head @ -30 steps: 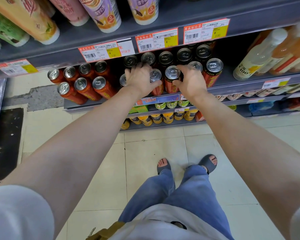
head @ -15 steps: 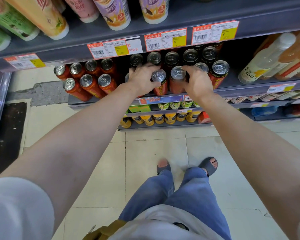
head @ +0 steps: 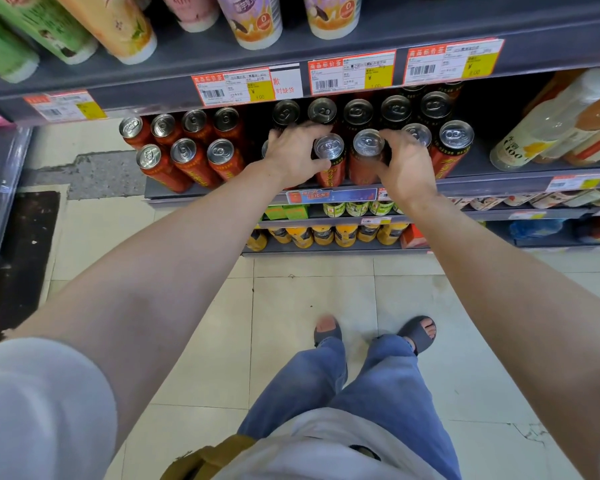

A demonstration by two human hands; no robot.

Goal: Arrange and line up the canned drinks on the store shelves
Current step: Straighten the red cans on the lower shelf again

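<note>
Left hand (head: 293,157): curled round the left red can (head: 329,152), my thumb across its front and my fingers behind its rim.
Right hand (head: 407,168): clasped on the right red can (head: 367,150) from its right side, thumb up by the lid.
Held cans: upright, side by side and close together, at the front edge of the middle shelf (head: 492,183).
End red can (head: 454,140): stands just right of my right hand, in the same front row.
Dark cans (head: 358,112): lined up in the row behind my fingers.
Seven red cans (head: 184,152): in two rows further left on the same shelf, with a gap between them and my left hand.
Price tags (head: 351,72): red and yellow, on the edge of the shelf above.
Juice bottles (head: 548,123): at the right end of the middle shelf.
Sandals (head: 417,332): on the tiled floor (head: 291,358) below.
</note>
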